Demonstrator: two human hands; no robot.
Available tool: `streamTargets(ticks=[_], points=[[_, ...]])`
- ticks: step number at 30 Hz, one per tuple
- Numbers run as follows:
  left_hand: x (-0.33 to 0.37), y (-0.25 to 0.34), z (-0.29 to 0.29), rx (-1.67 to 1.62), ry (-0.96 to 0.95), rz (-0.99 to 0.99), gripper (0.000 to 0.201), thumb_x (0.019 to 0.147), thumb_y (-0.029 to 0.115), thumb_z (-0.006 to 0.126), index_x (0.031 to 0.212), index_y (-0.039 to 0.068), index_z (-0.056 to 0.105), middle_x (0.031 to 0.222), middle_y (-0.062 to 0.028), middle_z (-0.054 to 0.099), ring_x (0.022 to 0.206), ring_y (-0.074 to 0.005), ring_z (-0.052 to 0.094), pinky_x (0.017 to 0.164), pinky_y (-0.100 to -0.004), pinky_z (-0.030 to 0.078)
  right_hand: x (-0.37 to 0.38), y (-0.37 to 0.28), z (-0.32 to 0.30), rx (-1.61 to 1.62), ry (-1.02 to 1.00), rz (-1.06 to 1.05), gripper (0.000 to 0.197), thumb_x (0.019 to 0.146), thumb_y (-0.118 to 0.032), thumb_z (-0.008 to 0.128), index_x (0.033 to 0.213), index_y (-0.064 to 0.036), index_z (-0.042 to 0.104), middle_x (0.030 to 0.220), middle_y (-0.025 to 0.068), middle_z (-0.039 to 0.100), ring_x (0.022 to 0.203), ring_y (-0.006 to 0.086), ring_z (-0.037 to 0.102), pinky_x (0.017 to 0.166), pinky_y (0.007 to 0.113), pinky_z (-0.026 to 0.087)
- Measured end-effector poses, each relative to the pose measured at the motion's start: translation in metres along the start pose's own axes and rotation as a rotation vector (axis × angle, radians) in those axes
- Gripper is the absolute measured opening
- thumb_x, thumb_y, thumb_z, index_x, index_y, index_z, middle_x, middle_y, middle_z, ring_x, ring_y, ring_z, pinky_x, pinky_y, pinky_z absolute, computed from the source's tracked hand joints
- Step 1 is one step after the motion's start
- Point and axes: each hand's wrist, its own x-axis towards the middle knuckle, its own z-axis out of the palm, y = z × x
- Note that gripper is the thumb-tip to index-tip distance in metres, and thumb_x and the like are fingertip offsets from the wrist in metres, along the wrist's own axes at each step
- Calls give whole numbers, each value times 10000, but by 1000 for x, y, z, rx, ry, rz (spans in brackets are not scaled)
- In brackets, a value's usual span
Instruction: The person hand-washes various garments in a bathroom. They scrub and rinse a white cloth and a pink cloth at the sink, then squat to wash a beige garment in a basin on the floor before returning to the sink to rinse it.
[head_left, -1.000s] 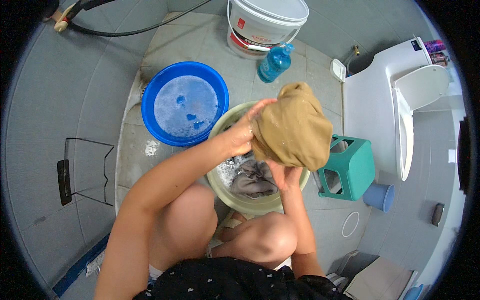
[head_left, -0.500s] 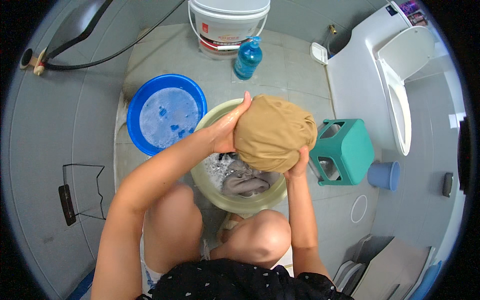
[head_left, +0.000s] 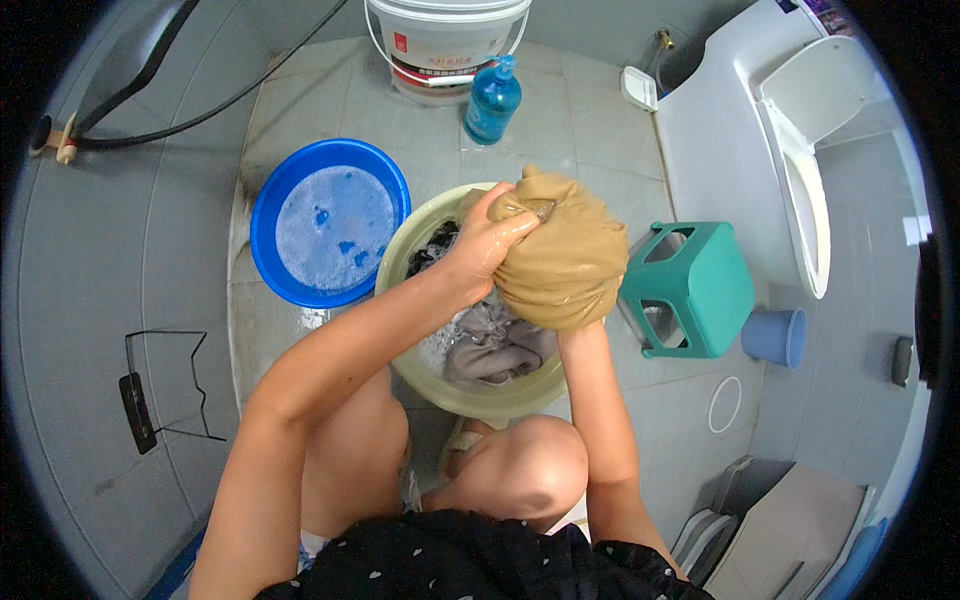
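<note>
A wet tan cloth (head_left: 570, 260), bunched into a round bundle, is held up over the right part of a pale yellow-green basin (head_left: 480, 402). My left hand (head_left: 487, 248) is closed on its upper left side, with the thumb pressed into the folds. From below, my right hand (head_left: 582, 332) holds the bundle's underside; its fingers are hidden behind the cloth. In the basin, grey cloth (head_left: 495, 345) lies in sudsy water, and a black patterned cloth (head_left: 432, 248) shows at the left rim.
Left of the basin stands a blue basin (head_left: 262, 235) of foamy water. Beyond are a blue pump bottle (head_left: 492, 103) and a white lidded bucket (head_left: 440, 45). To the right are a green stool (head_left: 705, 290), a small blue bin (head_left: 775, 338) and a toilet (head_left: 800, 210).
My left hand has shifted from the bundle's side to gripping its top folds. The cloth has turned and bunched tighter, and my right thumb has gone out of sight behind it.
</note>
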Motion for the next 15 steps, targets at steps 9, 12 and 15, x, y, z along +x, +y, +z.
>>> streamTargets(ticks=[9,12,15], points=[[-1,11,6,21,-198,136,544,830,96,588,1307,46,330,1086,-72,542,995,-151,533,851,-310,440,17,-35,19,1,-49,17,596,892,-475,285,1277,-46,437,1262,167,492,1134,330,496,972,457,404],[1,5,-10,27,-52,0,502,862,140,553,1306,58,333,1147,-82,515,1062,-171,514,875,-331,448,1,-30,30,20,150,180,586,885,-469,322,1276,-49,438,1269,150,489,1141,317,493,972,456,405],[-2,17,-36,135,-26,-498,593,878,474,478,1337,118,356,1345,-99,391,1205,-265,413,947,-541,363,-18,-26,52,-133,317,403,553,878,-440,377,1268,-55,444,1273,126,487,1147,299,488,968,457,406]])
